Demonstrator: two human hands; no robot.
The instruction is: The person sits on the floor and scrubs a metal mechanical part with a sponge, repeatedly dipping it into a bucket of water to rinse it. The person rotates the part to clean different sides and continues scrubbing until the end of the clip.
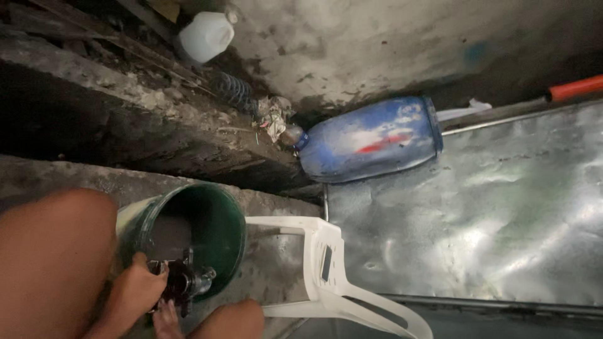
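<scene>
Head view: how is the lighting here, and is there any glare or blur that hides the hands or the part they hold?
Head view: dim and uneven; strong glare on the metal sheet at right, deep shadow along the concrete ledge. The left hand and the dark metal part over the green bucket are soft and murky; the right hand is mostly cut off at the bottom edge.

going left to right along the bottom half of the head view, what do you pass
bare knee → hand gripping a dark metal part → green bucket → white plastic chair → shiny metal sheet
</scene>
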